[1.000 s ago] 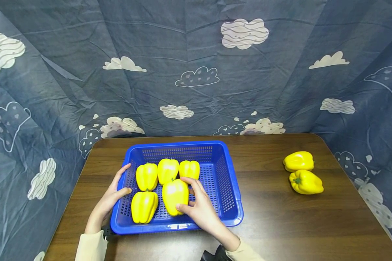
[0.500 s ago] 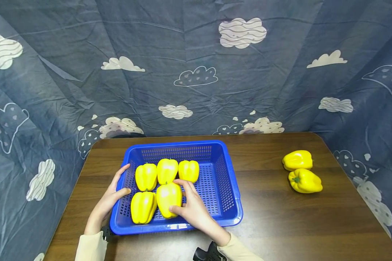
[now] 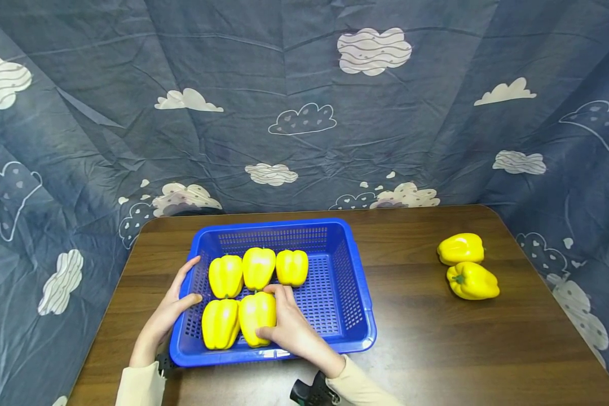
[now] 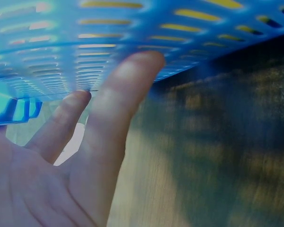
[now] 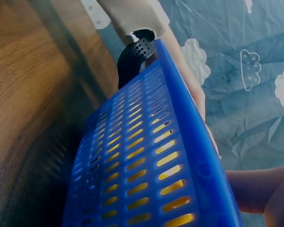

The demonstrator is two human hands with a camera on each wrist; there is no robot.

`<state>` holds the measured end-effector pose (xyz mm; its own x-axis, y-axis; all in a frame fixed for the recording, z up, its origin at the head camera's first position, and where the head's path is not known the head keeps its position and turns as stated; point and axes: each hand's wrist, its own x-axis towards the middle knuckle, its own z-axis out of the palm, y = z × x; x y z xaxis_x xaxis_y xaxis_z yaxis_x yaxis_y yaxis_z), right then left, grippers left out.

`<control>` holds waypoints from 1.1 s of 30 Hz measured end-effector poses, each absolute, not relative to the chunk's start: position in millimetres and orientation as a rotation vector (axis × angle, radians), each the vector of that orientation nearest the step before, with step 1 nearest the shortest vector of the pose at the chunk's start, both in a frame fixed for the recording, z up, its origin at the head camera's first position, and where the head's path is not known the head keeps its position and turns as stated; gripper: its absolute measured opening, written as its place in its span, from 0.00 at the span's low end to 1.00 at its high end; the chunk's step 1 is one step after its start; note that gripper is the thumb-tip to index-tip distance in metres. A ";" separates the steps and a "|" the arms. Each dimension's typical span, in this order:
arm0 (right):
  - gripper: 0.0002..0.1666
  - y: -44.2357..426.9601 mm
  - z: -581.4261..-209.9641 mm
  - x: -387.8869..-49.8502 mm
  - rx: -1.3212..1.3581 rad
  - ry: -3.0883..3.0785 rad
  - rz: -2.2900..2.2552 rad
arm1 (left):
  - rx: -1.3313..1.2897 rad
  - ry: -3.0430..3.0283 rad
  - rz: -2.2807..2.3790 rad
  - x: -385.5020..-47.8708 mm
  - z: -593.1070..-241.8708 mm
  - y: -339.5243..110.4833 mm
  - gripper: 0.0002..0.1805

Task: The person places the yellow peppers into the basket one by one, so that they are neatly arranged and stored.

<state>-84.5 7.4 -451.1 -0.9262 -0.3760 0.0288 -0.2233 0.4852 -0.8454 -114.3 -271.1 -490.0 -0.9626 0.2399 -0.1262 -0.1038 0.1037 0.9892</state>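
In the head view, my right hand (image 3: 289,327) pinches a yellow bell pepper (image 3: 254,316) between thumb and fingers. This pepper stands in the front row of a blue plastic basket (image 3: 330,344), touching or almost touching another pepper (image 3: 220,324) on its left. Behind them, three more yellow peppers (image 3: 259,268) form a row. My left hand (image 3: 164,310) grips the basket's left rim, and the left wrist view shows fingers (image 4: 109,109) against the slotted outer wall. Only part of the right hand (image 5: 260,191) appears in the right wrist view, beyond the basket's wall.
Two yellow bell peppers, one (image 3: 460,249) behind the other (image 3: 472,281), lie on the right of the brown wooden table (image 3: 411,349). A dark blue cloth (image 3: 304,67) with cloud prints hangs behind the table. Inside the basket, bare slotted floor (image 3: 322,299) shows at the right.
My right hand has carried its pepper left and slightly nearer, lowering it beside the front left pepper. The left hand has stayed at the basket's rim.
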 end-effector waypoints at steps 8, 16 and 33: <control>0.38 8.7 -452.7 -86.3 -0.498 2.489 -1.436 | 0.145 2.122 1.956 -113.3 -489.6 -271.3 0.41; 0.38 9.8 -454.4 -87.5 -0.441 2.419 -1.430 | 0.123 2.120 1.950 -114.7 -490.1 -270.9 0.42; 0.32 28.4 -445.1 -84.0 -0.490 2.317 -1.519 | 0.140 2.152 1.929 -113.4 -489.5 -270.4 0.42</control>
